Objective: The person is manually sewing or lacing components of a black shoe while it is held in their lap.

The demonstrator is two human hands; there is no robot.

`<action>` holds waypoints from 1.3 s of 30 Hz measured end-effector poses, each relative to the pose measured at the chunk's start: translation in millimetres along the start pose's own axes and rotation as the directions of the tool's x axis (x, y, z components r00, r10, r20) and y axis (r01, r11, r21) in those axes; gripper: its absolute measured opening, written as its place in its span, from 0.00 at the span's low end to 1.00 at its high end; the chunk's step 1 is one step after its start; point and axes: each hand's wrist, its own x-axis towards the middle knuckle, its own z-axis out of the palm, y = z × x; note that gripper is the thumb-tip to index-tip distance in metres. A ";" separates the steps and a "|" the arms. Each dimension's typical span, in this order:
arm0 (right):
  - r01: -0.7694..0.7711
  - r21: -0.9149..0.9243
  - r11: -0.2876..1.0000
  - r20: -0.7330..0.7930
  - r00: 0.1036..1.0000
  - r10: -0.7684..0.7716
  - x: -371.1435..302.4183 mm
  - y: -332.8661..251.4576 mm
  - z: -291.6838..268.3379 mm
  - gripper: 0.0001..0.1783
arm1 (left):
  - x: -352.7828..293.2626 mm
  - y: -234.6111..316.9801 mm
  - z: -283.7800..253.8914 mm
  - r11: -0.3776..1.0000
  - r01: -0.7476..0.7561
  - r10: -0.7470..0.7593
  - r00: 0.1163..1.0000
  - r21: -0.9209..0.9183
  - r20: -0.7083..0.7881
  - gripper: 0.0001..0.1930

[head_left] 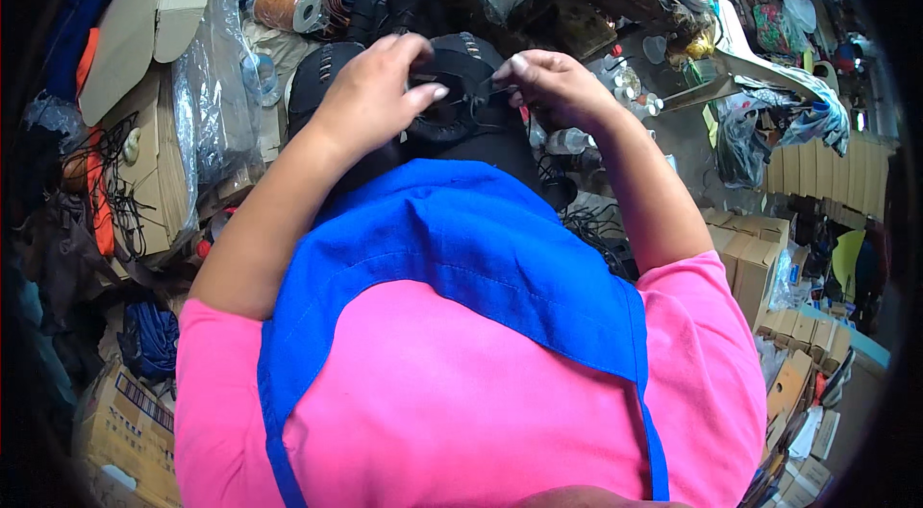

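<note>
While R hand (550,85) pinches: hard tug may slip black piece (469,66), 12 o'clk.
L hand (377,90): half-wide; we can't tell hold.

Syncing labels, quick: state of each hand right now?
Left hand: loosely curled at the black piece; can't tell if gripping.
Right hand: pinched closed; anything held is too small to tell.

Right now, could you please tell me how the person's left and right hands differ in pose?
The left hand points toward the right, while the right hand points toward the left. The left hand's thumb is spread clear of its bent fingers, whereas the right hand's fingertips are gathered closer together. Both are bare and work close to the black piece with stitching; what either grips is hard to make out.
</note>
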 end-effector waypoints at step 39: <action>0.280 0.815 0.508 -0.206 0.958 -0.198 -15.3 45.1 -3.4 0.27 | -13.1 -39.1 -18.1 -0.208 0.171 -0.174 0.963 -0.963 0.208 0.18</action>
